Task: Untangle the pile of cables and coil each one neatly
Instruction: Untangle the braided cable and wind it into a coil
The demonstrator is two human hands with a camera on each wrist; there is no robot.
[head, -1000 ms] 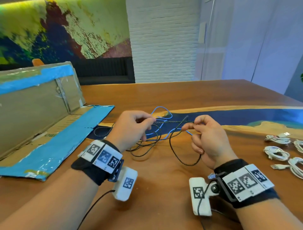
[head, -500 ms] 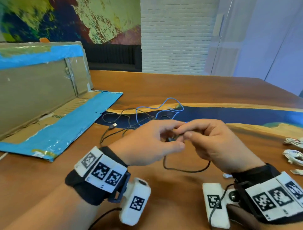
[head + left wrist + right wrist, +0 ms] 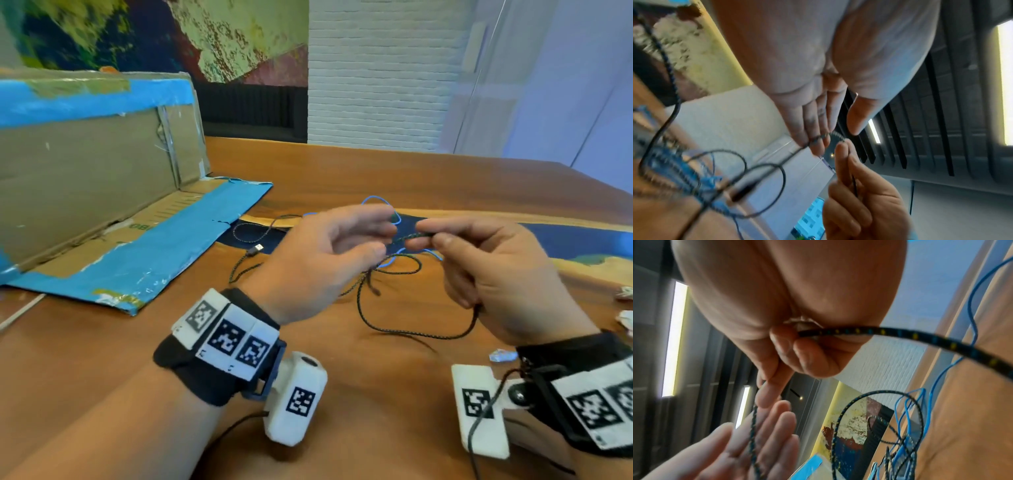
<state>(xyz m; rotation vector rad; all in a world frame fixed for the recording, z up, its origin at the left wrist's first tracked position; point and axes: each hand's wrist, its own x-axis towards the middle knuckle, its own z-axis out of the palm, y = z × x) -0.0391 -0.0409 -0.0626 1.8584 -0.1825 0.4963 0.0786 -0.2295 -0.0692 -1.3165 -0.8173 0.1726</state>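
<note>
Right hand (image 3: 493, 274) pinches braided cable (image 3: 418, 329); left hand (image 3: 325, 260) flat-fingered alongside.

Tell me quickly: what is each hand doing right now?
Left hand: open, fingers straight, the black braided cable lying across them.
Right hand: pinches the black braided cable at its fingertips.

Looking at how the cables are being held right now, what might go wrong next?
The black braided cable is still looped through the thin blue cable, so pulling could tighten a knot. The left hand is open with straight fingers, so only the right hand grips the cable; it could slip and drop back onto the table.
</note>
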